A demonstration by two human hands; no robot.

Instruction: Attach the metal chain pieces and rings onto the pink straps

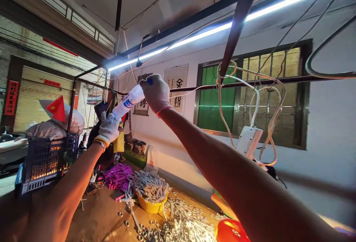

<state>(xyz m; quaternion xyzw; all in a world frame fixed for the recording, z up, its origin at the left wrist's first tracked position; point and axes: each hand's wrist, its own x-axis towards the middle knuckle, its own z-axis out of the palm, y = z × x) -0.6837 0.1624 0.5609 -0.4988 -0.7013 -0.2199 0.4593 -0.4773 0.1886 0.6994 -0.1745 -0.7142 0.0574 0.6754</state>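
Note:
A clear plastic bottle (128, 103) with a blue and white label is held up at a slant, its lower end to the left. My left hand (108, 128), in a white knitted glove, is closed round that lower end. At the upper end my right hand (157, 93), also gloved in white, has its fingers closed on the bottle's top. A bit of blue shows at the right fingertips, perhaps the cap. Both arms reach forward and up, well above the work surface.
On the brown table (102, 212) lie a purple heap (118, 176), a yellow basin (151, 205) of metal strips, and many loose metal rings (183, 223). A red object (230, 231) is below my right arm. A power strip (249, 141) hangs at right; a crate (43, 158) stands left.

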